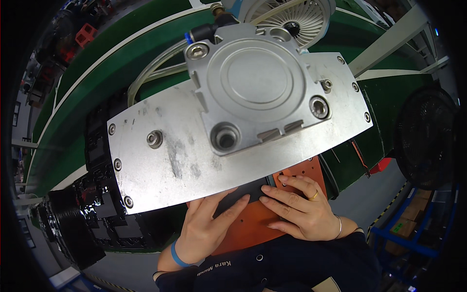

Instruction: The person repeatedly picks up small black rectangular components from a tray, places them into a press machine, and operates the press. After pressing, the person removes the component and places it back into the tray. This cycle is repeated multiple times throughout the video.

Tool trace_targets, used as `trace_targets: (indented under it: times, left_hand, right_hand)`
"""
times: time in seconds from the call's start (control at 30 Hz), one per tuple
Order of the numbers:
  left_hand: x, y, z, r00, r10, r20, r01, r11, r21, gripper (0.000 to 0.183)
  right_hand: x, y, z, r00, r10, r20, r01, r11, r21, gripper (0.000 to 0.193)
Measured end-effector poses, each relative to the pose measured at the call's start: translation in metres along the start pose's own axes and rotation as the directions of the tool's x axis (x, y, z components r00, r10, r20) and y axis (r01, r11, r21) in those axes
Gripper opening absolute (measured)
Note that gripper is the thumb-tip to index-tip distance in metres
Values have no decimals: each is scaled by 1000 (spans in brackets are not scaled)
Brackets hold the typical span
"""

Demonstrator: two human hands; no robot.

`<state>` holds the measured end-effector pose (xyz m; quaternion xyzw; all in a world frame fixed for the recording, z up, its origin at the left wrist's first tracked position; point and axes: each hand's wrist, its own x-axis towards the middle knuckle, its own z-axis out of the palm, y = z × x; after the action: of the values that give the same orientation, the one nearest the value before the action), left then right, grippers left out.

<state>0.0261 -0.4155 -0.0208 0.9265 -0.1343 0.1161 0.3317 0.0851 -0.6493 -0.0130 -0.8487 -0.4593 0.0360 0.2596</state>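
A dark flat panel [248, 191] lies on an orange base plate [245, 224], partly hidden under the overhanging silver metal plate [189, 146] of a press. At its left side, my left hand [206, 224] rests with fingers stretched and the thumb on the panel; some fingertips are hidden by the metal plate. My right hand [304, 209] lies to the right, fingers extended and apart. Its fingertips touch the panel's right end and the orange plate beside it. Neither hand is wrapped round anything.
A large silver pneumatic cylinder [258, 82] with clear hoses [146, 75] sits atop the metal plate. Stacked black trays [104, 204] stand at left. A white fan [292, 24] is behind, a black fan [425, 138] at right. A green bench [389, 104] surrounds the press.
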Motion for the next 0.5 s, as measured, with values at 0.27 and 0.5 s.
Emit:
trace_targets:
  times: [0.27, 0.5]
  left_hand:
    - [0, -1, 1, 1000, 1, -11, -1, 1000, -4, 41]
    - [-1, -1, 1, 1000, -7, -7, 7, 1000, 1, 38]
  right_hand:
    - [0, 0, 1, 1000, 1, -1, -1, 1000, 1, 51]
    - [0, 0, 2, 1000, 5, -1, -5, 1000, -13, 51]
